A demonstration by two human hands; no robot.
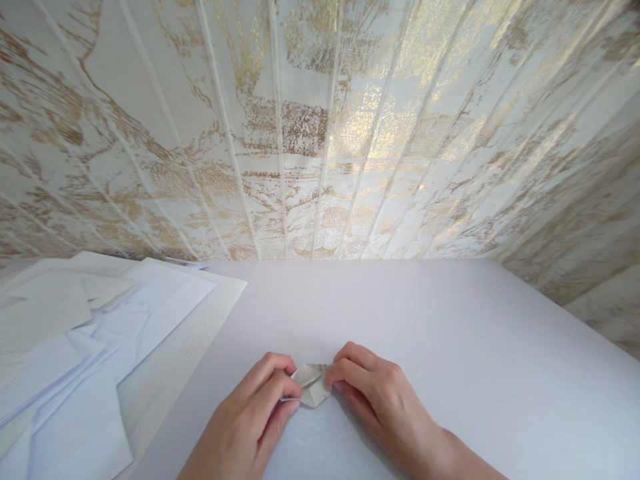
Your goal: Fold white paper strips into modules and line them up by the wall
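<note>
While both your hands are on the job, the folded paper (315,393) sits between them, low and central in the head view, over the near part of the pale counter (425,320). Can't tell if it's touching the surface. Small piece, greyish white, with creased facets and a dark narrow slit across its middle.

Your left hand (250,417): grip pinching the paper's left end, thumb on the near side, fingers on the far side. Your right hand (383,393): grip closed on the right end, index fingertip over the edge; its thumb contact is mostly hidden.

Off to your left, well apart from the work: loose white sheets (165,300), overlapping at odd angles, partly on a larger off-white sheet (185,363). Behind the counter, a pleated curtain (305,187), white with gold-brown print, brightest right of centre.
</note>
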